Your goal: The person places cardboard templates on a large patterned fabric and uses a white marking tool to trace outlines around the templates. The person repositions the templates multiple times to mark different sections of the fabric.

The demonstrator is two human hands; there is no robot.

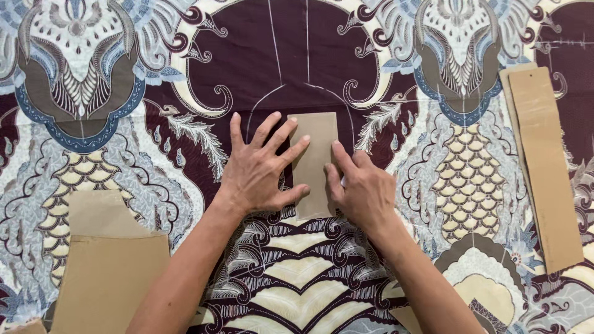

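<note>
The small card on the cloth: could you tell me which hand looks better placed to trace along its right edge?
Probably the right hand: it sits at the card's right edge, fingers bunched as if around a marker, though none shows. The left hand lies flat with fingers spread, pinning the card to the cloth.

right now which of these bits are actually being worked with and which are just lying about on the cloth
In use:
- small tan card pattern piece, pinned flat by the left hand
- right hand at its right edge
- patterned fabric with chalk lines, under the piece

Lying about:
- long card strip, far right
- large card pieces, lower left
</note>
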